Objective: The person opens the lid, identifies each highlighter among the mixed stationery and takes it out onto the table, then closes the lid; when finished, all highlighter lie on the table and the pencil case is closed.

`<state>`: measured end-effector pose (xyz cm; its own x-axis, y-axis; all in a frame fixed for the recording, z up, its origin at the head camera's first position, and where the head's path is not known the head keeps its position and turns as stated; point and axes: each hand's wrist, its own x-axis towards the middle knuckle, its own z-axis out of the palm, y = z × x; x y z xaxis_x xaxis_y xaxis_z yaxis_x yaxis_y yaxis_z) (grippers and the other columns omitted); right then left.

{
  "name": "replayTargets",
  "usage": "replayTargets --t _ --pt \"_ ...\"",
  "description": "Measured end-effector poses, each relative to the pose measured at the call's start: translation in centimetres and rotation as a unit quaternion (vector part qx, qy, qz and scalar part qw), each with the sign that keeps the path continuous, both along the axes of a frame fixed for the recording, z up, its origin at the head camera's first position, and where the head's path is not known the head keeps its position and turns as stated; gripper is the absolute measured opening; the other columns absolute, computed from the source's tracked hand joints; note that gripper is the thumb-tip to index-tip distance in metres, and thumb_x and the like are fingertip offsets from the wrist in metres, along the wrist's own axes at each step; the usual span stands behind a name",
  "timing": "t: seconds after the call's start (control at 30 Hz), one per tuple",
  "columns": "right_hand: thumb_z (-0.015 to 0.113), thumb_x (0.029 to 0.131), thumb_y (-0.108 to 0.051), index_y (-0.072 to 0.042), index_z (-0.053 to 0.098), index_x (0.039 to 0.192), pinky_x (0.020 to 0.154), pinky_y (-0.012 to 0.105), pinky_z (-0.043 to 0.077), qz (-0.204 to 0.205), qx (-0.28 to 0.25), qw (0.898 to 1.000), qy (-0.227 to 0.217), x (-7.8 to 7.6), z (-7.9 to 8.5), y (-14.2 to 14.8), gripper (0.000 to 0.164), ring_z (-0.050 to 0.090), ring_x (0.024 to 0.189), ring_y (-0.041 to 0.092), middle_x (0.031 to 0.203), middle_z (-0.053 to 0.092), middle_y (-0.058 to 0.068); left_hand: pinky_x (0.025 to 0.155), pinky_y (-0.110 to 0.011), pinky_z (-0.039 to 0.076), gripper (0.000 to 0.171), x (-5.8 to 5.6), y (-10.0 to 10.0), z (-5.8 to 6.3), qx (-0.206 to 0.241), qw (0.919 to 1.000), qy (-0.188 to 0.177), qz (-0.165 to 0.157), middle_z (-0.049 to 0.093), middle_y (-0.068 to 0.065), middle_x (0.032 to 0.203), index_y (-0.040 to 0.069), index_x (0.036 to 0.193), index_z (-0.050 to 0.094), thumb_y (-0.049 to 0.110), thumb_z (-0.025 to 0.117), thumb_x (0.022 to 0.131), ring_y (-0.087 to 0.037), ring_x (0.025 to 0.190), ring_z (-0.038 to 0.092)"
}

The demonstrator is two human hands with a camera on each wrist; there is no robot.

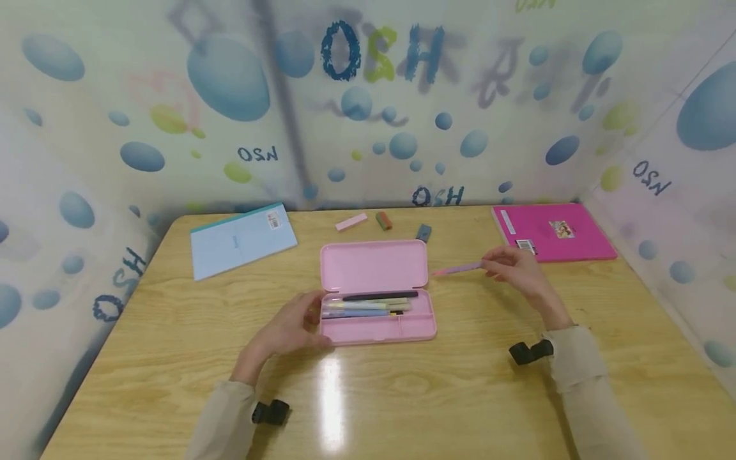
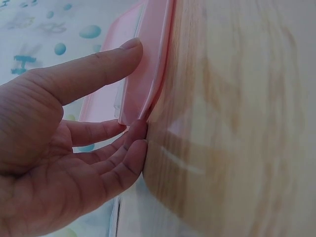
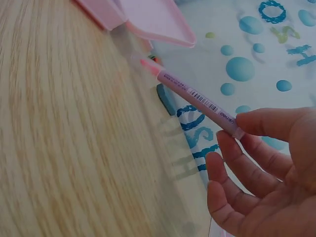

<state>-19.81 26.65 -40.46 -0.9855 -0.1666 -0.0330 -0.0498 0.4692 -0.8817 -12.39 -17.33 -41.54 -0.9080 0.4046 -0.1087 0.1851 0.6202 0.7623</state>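
A pink pencil case (image 1: 359, 330) lies with its lid swung back, near the middle of the table. My left hand (image 1: 290, 324) grips its left end, thumb along the front wall (image 2: 133, 89) and the other fingertips at the end corner. Inside the long rear compartment are a black pen (image 1: 379, 296) and several pale pens (image 1: 359, 306); the front compartments hold nothing. To the right of the case, my right hand (image 1: 514, 271) pinches a pink highlighter (image 3: 197, 101) by its rear end between thumb and fingers. Its pink tip points left toward the lid.
Behind the case lie a pink eraser (image 1: 351, 222), a small orange-and-green block (image 1: 383, 221) and a blue-grey block (image 1: 423, 232). A light blue notebook (image 1: 241, 243) is at the back left, a magenta notebook (image 1: 552, 233) at the back right. A patterned wall (image 1: 356, 160) borders the table.
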Motion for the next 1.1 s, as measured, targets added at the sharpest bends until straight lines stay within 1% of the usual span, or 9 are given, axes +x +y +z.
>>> replayTargets --t 0.1,0.27,0.37,0.43,0.57,0.7,0.87,1.03,1.1 --pt "0.061 0.095 -0.023 0.005 0.06 0.112 0.074 0.032 0.052 0.015 0.049 0.999 -0.007 -0.5 0.0 0.1 0.032 0.063 0.087 0.022 0.104 0.065 0.02 0.082 -0.037 0.048 0.079 0.0 0.0 0.1 -0.003 1.0 0.001 0.001 0.053 -0.011 0.114 0.006 0.138 0.044 0.019 0.085 0.071 -0.024 0.096 0.052" --pt "0.061 0.095 -0.024 0.0 0.063 0.111 0.072 0.034 0.049 0.043 0.12 0.992 -0.021 -1.3 0.0 0.1 0.03 0.058 0.09 0.029 0.106 0.064 0.018 0.081 -0.037 0.047 0.078 -0.1 0.1 0.1 -0.002 1.0 0.003 -0.002 0.053 -0.011 0.114 0.004 0.137 0.045 0.019 0.084 0.071 -0.024 0.096 0.051" --pt "0.062 0.094 -0.023 0.0 0.065 0.109 0.071 0.033 0.051 0.058 0.154 0.986 -0.014 -1.7 0.0 0.2 0.028 0.058 0.093 0.031 0.106 0.064 0.018 0.081 -0.036 0.048 0.078 0.0 0.0 0.0 -0.002 1.0 0.003 -0.003 0.053 -0.011 0.115 0.004 0.137 0.046 0.019 0.085 0.071 -0.023 0.096 0.051" --pt "0.062 0.094 -0.023 0.0 0.066 0.107 0.071 0.031 0.049 0.065 0.178 0.982 -0.008 -2.1 0.0 0.2 0.026 0.057 0.095 0.031 0.105 0.064 0.017 0.08 -0.036 0.047 0.077 0.0 0.0 -0.1 -0.004 1.0 0.003 -0.002 0.053 -0.01 0.114 0.005 0.136 0.046 0.02 0.085 0.071 -0.023 0.096 0.051" --pt "0.064 0.092 -0.02 0.0 0.067 0.102 0.07 0.031 0.047 0.075 0.214 0.974 0.002 -2.6 -0.1 0.5 0.023 0.056 0.091 0.028 0.099 0.066 0.014 0.08 -0.036 0.047 0.077 0.0 0.0 -0.2 -0.004 1.0 0.003 0.001 0.053 -0.01 0.113 0.006 0.137 0.046 0.021 0.085 0.072 -0.023 0.096 0.051" --pt "0.065 0.091 -0.017 0.0 0.068 0.099 0.074 0.037 0.048 0.085 0.232 0.969 0.007 -2.8 -0.3 0.8 0.019 0.056 0.089 0.027 0.095 0.066 0.013 0.081 -0.036 0.047 0.078 0.1 -0.1 -0.1 -0.002 1.0 -0.001 0.0 0.053 -0.01 0.113 0.005 0.137 0.045 0.021 0.085 0.071 -0.023 0.096 0.051" --pt "0.065 0.091 -0.017 0.0 0.068 0.098 0.082 0.047 0.047 0.088 0.238 0.967 0.006 -2.7 -0.6 1.0 0.018 0.057 0.093 0.03 0.095 0.066 0.012 0.081 -0.036 0.047 0.079 0.1 -0.1 -0.1 -0.003 1.0 -0.005 0.001 0.053 -0.01 0.113 0.006 0.138 0.045 0.022 0.085 0.072 -0.023 0.096 0.05" --pt "0.065 0.091 -0.018 -0.001 0.068 0.098 0.083 0.049 0.046 0.085 0.241 0.967 0.013 -2.8 -1.0 1.2 0.019 0.058 0.094 0.031 0.095 0.066 0.012 0.081 -0.036 0.048 0.079 0.1 -0.1 -0.1 0.0 1.0 0.002 -0.002 0.054 -0.011 0.114 0.005 0.138 0.045 0.021 0.085 0.071 -0.023 0.096 0.052" --pt "0.065 0.091 -0.018 0.0 0.068 0.099 0.082 0.047 0.047 0.084 0.24 0.967 0.009 -2.8 -0.9 1.2 0.02 0.058 0.094 0.031 0.095 0.066 0.013 0.08 -0.036 0.048 0.079 0.2 -0.1 -0.1 0.001 1.0 0.004 -0.003 0.054 -0.011 0.113 0.004 0.137 0.045 0.02 0.085 0.071 -0.023 0.095 0.052"
